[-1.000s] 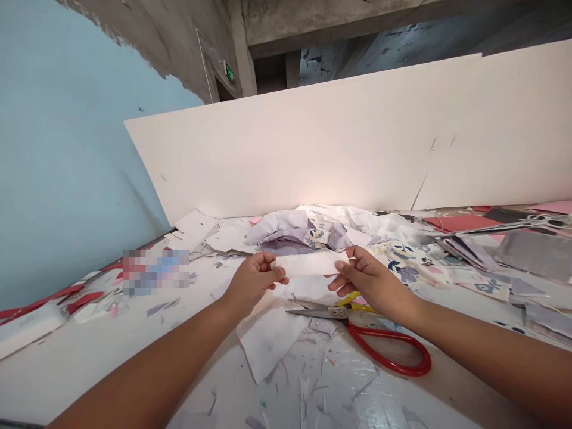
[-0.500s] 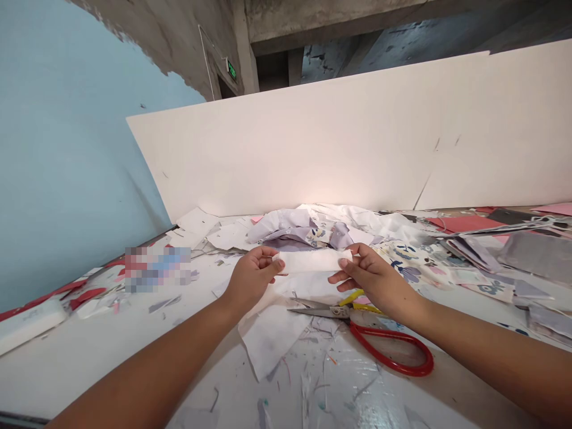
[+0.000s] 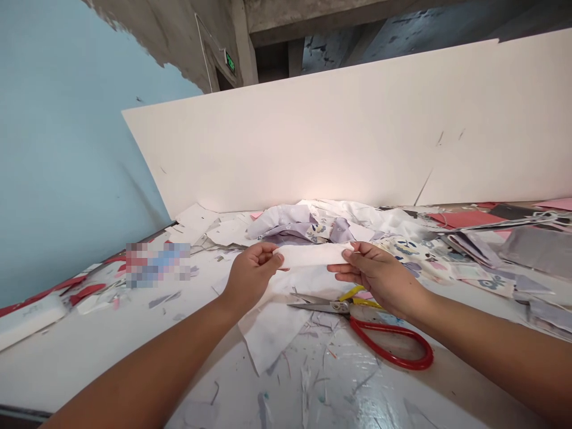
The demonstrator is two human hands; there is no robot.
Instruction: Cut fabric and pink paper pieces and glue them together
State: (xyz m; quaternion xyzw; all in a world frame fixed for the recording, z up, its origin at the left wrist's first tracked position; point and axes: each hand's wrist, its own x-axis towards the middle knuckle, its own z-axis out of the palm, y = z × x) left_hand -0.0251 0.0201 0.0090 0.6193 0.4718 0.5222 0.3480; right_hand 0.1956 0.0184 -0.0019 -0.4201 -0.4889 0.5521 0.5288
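While the left hand (image 3: pixel 250 271) is pinching one end of a white strip (image 3: pixel 313 254) between thumb and closed fingers, the right hand (image 3: pixel 379 277) is gripping the other end the same way, so the strip is hanging level just above the worktop (image 3: pixel 89 351), in front of a heap of flowered cloth (image 3: pixel 308 226). To my eye the hold is working best with both pinches right at the ends and an even pull — enough to flatten the strip, not enough to twist it.

On the left, a blue wall (image 3: pixel 58 179) is closing that side, though the worktop beside the left forearm is carrying only small scraps, giving that elbow room. Behind, a tall white board (image 3: pixel 335 143) is blocking any reach forward. Under the hands a white sheet (image 3: pixel 272 330) is lying loose, and red-handled scissors (image 3: pixel 353 322) are sitting just below the right wrist, blades pointing left — worth lifting over. Farther right, cloth scraps (image 3: pixel 469 250) are crowding the surface.
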